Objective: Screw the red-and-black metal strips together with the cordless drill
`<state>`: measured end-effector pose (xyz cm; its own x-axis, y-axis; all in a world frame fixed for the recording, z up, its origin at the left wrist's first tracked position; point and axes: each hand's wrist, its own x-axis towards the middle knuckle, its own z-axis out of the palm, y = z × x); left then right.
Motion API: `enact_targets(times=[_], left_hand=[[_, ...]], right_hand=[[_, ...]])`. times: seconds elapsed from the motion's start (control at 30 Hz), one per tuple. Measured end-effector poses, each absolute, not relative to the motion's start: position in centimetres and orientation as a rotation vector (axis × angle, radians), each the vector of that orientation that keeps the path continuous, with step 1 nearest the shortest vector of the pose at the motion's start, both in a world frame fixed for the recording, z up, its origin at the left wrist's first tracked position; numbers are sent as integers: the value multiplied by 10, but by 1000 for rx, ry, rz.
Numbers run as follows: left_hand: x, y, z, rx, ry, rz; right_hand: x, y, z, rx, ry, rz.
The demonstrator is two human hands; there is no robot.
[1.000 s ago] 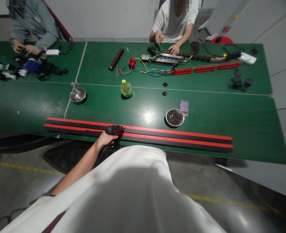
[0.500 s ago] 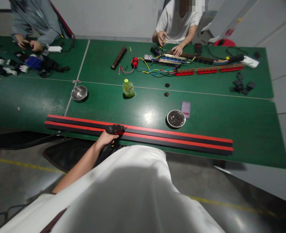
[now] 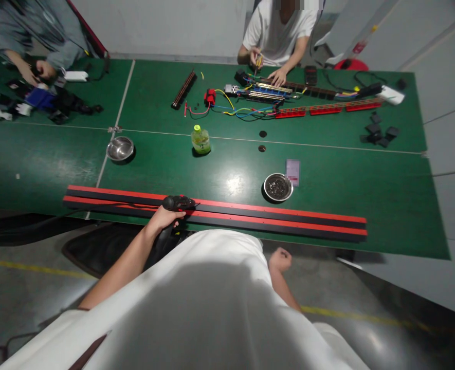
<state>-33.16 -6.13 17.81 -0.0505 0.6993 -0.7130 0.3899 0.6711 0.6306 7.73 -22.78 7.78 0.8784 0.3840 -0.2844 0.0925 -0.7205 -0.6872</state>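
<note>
My left hand point(image 3: 164, 218) is wrapped round the handle of a black electric screwdriver point(image 3: 176, 202), whose tip points right over two long red and black bars point(image 3: 289, 217). The bars lie side by side along the near table edge. Closed, with its fingers curled in, my right hand point(image 3: 281, 260) hangs just off the near edge, below the bars. Whatever it may hold is hidden. A metal bowl of small dark pieces, perhaps screws point(image 3: 277, 188), stands beyond the bars, with a pale printed card point(image 3: 293, 169) against its far right side.
On the green table point(image 3: 339, 180) stand an empty steel bowl point(image 3: 120, 149) and a bottle of green liquid point(image 3: 200, 140). Across it, a person in white point(image 3: 279, 36) handles wired parts point(image 3: 269, 93). Another person in grey point(image 3: 42, 31) sits far left behind dark parts point(image 3: 44, 97).
My right hand has come into view below the near table edge. My left hand keeps the electric screwdriver at nearly the same spot over the bars. The whole view has shifted slightly.
</note>
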Motion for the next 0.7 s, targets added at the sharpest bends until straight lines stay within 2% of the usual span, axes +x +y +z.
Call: enact_targets(times=[0.1,0.23,0.3,0.37,0.7], left_hand=[[-331,-61,180,895,1657,311],[-331,-62,179,920,1649,301],[-330,-63,178,930,1649,310],[-330,-63,177,947,1659,324],[-335,-64,178,908,1631,388]], right_hand=[[72,-193,60,-2346,-350,557],[30,-115,57,-2074,-813,947],[-3,-80,60,-1968,-939,1280],[-36,-55,62,-1898,-911,1564],[-128,-21,38,-1778,-714,2000]])
